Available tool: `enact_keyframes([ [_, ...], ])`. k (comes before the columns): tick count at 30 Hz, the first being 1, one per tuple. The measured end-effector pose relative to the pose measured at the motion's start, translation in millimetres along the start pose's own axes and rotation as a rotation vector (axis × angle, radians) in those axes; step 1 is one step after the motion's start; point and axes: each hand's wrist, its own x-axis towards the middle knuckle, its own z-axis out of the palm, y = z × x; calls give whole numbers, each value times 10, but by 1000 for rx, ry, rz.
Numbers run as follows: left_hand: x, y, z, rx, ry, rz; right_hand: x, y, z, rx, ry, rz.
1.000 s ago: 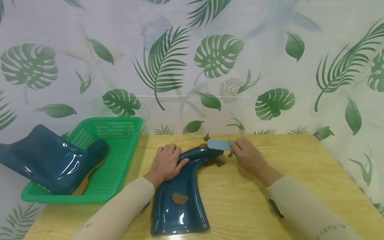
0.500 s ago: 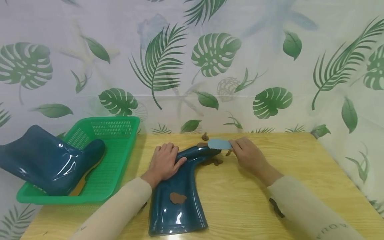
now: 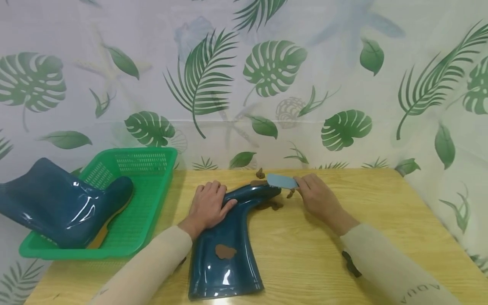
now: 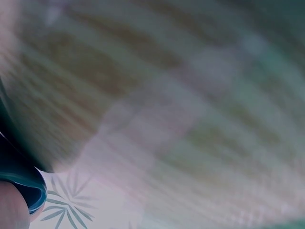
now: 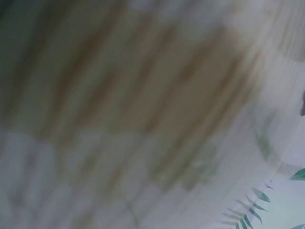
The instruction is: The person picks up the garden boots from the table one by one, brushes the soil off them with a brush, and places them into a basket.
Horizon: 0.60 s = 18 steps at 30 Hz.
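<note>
A dark blue rubber boot [image 3: 221,271] lies on its side, its toe pointing right. My left hand [image 3: 209,205] grips it around the ankle, fingers over the far side and thumb across the near side. My right hand [image 3: 320,202] pinches the end of a flat light-blue scraper [image 3: 281,181], whose blade overlaps the boot's foot next to a brown mud patch [image 3: 258,183]. Another mud patch [image 3: 225,251] sticks to the boot shaft. In the left wrist view, part of the boot [image 4: 16,164] shows at the lower left; blurred sleeve fabric fills most of both wrist views.
On the left, a green plastic basket [image 3: 160,199] holds a second blue boot [image 3: 57,203], its shaft leaning out over the rim. Brown crumbs [image 3: 275,206] lie around the near boot's toe, and a dark clump [image 3: 350,264] sits beside the right sleeve. A leaf-print backdrop stands behind the wooden table [image 3: 305,267].
The scraper and right hand have shifted slightly right along the boot's foot, showing more of the mud patch. My left hand keeps its hold on the boot.
</note>
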Motion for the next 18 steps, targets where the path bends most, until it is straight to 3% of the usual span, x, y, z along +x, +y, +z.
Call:
enact_keyframes([
  [7, 1, 0, 6, -9, -23, -8, 92, -66, 72, -71, -25, -51],
  [18, 17, -16, -17, 8, -18, -7, 67, -32, 60, -82, -4, 0],
])
